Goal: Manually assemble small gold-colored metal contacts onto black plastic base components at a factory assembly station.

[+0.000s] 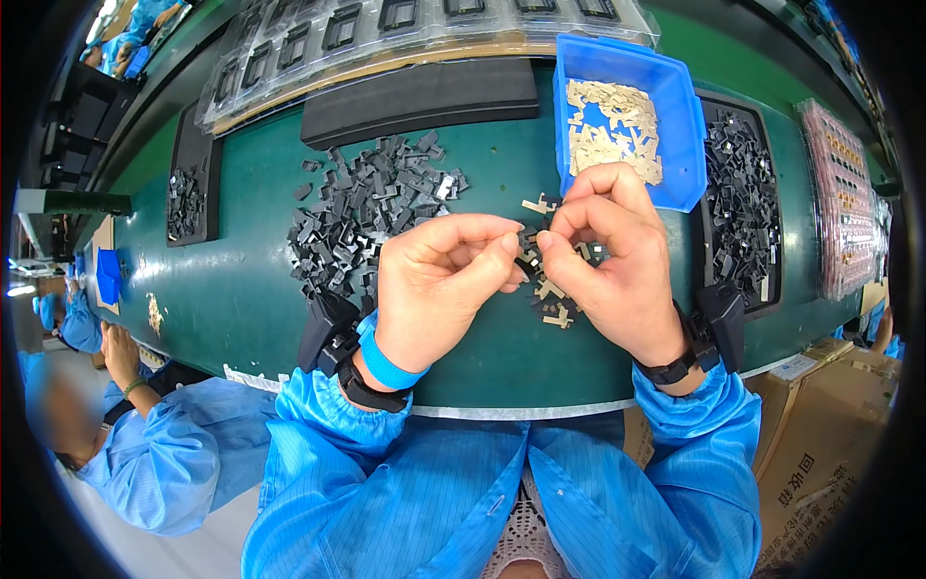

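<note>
Both my hands meet over the green table (463,367), thumbs and index fingertips pinched close together. My left hand (434,285) is closed, and whatever sits at its fingertips is too small to make out. Facing it, my right hand (622,265) is pinched the same way, its held piece likewise hidden by the fingers. Below and between them lie a few small beige T-shaped pieces (550,289) mixed with dark parts. A large heap of small black plastic parts (371,198) spreads behind and left of my left hand. Beyond my right hand stands a blue bin (687,135) holding beige pieces (617,121).
A black tray of dark parts (741,207) lies at the right, beside stacked clear trays (841,198). A black foam block (420,99) and clear trays of black frames (342,29) line the back. Another black tray (209,207) is at left, near a seated person (183,444).
</note>
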`<state>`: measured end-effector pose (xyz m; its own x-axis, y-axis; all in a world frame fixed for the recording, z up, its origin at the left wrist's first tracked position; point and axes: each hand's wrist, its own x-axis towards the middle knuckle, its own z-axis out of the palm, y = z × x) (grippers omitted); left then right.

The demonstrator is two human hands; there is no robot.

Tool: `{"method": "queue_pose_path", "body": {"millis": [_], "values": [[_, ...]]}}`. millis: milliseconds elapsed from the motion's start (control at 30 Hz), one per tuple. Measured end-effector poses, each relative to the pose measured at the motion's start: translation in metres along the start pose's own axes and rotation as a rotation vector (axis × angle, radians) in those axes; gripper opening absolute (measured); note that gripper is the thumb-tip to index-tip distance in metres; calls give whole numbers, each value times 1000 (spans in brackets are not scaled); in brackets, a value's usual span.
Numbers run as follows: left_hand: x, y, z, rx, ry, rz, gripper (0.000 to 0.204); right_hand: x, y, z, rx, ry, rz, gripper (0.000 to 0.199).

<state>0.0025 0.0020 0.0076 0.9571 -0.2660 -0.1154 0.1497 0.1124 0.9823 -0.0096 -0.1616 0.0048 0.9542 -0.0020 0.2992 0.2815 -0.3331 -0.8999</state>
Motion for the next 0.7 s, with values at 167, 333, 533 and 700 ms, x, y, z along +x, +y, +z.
{"method": "queue_pose_path", "body": {"millis": [167,333,533,700], "values": [[0,0,1,3,4,-14,11,0,1,-1,-21,-4,5,10],[-1,1,2,33,5,-9,10,0,0,-2,-18,-6,22,11],[-2,-1,3,26,-21,49,10,-1,0,-3,-21,-9,22,12],[-2,-1,3,25,-13,57,10,0,-4,-3,-7,5,66,13]]}}
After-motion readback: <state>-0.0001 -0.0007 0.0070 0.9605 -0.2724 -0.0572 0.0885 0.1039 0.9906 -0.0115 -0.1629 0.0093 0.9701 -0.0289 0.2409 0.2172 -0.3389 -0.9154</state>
